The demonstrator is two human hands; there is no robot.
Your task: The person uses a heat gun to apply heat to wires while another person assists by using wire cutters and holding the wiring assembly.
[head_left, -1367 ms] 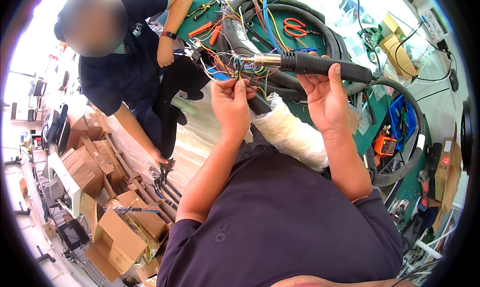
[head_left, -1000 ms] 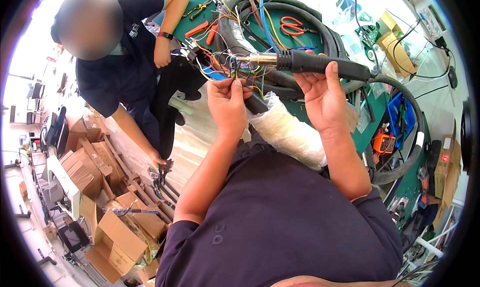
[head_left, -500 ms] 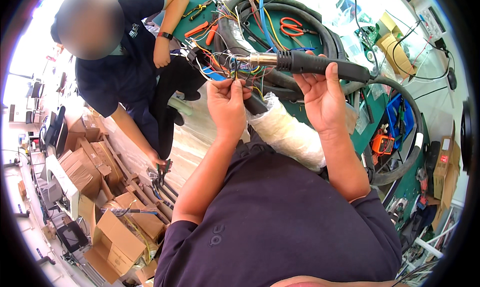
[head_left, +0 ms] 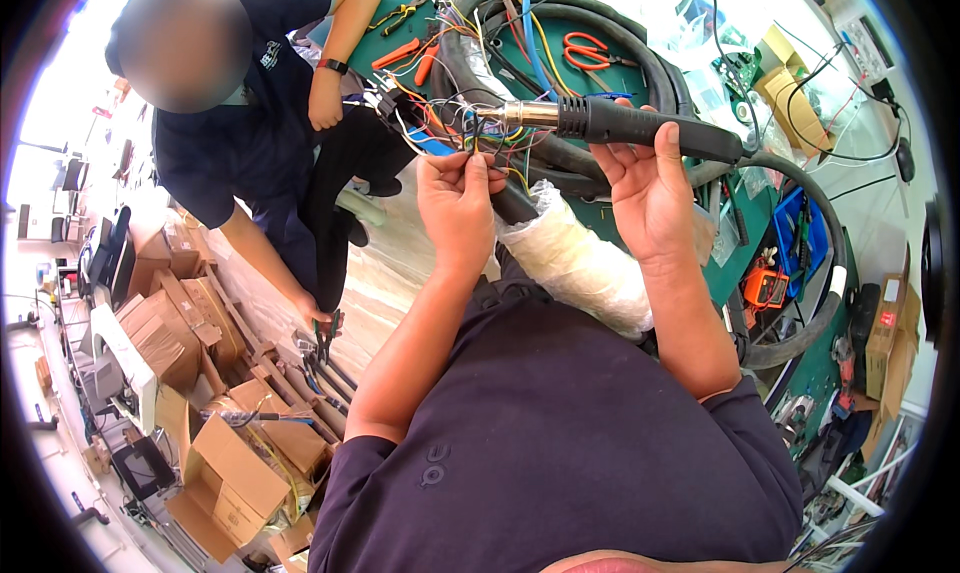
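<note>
My right hand (head_left: 648, 188) is wrapped around the black handle of a hot air gun (head_left: 640, 129), thumb on the near side. Its metal nozzle points left, just above the thin wires (head_left: 478, 145) that my left hand (head_left: 457, 198) pinches between thumb and fingers. Those wires belong to a loose multicoloured bundle fanning out of a thick black cable (head_left: 515, 205). Clear plastic wrap (head_left: 575, 258) covers the cable closer to my body. What exactly sits at the nozzle tip is too small to make out.
On the green table (head_left: 745, 258) lie a coiled black cable (head_left: 655, 48), orange-handled scissors (head_left: 590, 50), orange-handled pliers (head_left: 400, 53) and a blue tool bin (head_left: 800, 238). A co-worker (head_left: 240, 153) stands at the left holding a cutting tool (head_left: 325, 335). Cardboard boxes (head_left: 235, 473) fill the lower left.
The hot air gun has shifted very slightly to the right, its nozzle still over the pinched wires. My left hand keeps its pinch almost in place.
</note>
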